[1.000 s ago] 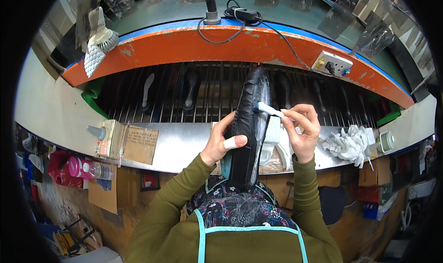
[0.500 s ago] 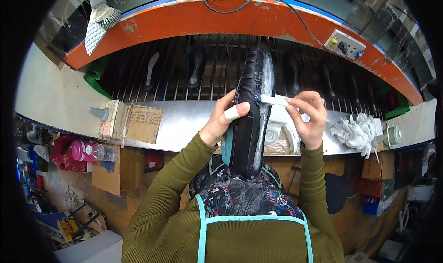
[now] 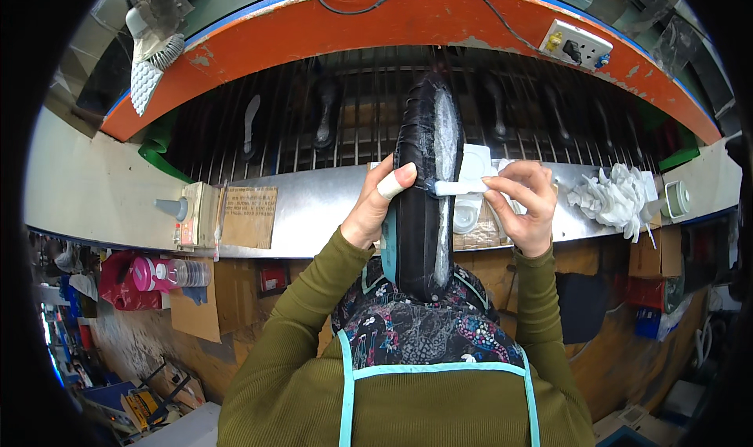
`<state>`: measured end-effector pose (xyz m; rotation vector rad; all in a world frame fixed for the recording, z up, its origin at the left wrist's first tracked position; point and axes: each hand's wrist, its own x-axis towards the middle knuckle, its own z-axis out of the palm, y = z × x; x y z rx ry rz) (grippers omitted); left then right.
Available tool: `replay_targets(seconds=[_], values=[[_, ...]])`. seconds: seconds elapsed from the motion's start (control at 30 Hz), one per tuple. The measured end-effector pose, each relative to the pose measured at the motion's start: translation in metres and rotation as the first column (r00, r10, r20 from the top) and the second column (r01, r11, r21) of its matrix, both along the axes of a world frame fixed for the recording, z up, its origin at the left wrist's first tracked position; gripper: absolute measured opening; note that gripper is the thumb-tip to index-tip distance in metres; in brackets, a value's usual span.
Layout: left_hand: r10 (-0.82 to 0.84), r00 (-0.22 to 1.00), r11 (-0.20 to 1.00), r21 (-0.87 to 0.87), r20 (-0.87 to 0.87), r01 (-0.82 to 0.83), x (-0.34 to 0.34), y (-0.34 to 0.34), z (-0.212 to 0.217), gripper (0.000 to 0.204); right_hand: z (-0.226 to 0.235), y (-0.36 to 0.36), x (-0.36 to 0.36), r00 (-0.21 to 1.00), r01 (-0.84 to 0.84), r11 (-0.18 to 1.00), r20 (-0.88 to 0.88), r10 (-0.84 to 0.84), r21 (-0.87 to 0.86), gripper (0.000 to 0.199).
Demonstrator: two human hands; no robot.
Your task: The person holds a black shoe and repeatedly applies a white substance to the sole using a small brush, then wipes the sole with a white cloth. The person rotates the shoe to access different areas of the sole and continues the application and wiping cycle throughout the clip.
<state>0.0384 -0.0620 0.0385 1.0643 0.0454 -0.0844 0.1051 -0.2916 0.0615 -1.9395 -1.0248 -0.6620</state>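
A long black shoe upper [image 3: 417, 235], with a teal last showing at its lower left, stands lengthwise before me, its near end against my apron. A whitish coated strip [image 3: 445, 145] runs down its right side. My left hand [image 3: 369, 208] is closed around the left side of the upper, thumb on top; the thumb has a pale wrapping. My right hand [image 3: 529, 208] pinches a slim white brush [image 3: 464, 187] between thumb and fingers. The brush lies across the strip, its tip touching the black surface just left of it; the bristles are hard to make out.
Behind the metal ledge [image 3: 329, 204], dark sole-shaped pieces [image 3: 325, 118] lie on a rack of rods. Right of the shoe are a white plastic tray [image 3: 474, 163] and crumpled white tissue [image 3: 616, 200]. Flat cardboard [image 3: 247, 217] lies left. A socket [image 3: 576, 43] sits on the orange beam.
The brush has moved slightly toward me and to the left, and now lies more level across the strip. My left hand keeps its hold. The whole view has shifted a little.
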Motion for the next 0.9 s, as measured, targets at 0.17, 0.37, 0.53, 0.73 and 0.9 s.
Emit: replay_targets(seconds=[0.17, 0.37, 0.53, 0.73, 0.9], values=[[-0.029, 0.999, 0.999, 0.043, 0.016, 0.028, -0.001, -0.002, 0.000, 0.063, 0.008, 0.008, 0.001, 0.993, 0.106, 0.993, -0.064, -0.103, 0.055, 0.016], [-0.004, 0.999, 0.995, 0.105, 0.052, -0.001, -0.008, -0.005, 0.005, 0.067, 0.021, 0.019, 0.010, 0.982, 0.187, 0.979, -0.017, -0.187, 0.079, 0.015], [-0.013, 0.995, 0.991, 0.134, 0.096, 0.000, -0.010, 0.001, 0.000, 0.065, 0.020, 0.022, 0.007, 0.987, 0.159, 0.984, 0.010, -0.160, 0.077, 0.015], [-0.003, 1.000, 1.000, -0.021, 0.003, 0.003, -0.013, 0.007, -0.006, 0.058, 0.007, 0.013, 0.000, 0.995, -0.002, 0.999, -0.098, -0.002, -0.038, 0.015], [-0.013, 1.000, 0.999, -0.030, -0.023, 0.012, -0.012, 0.009, -0.010, 0.065, -0.007, 0.005, 0.003, 0.953, -0.169, 0.985, -0.248, 0.174, 0.040, 0.014]])
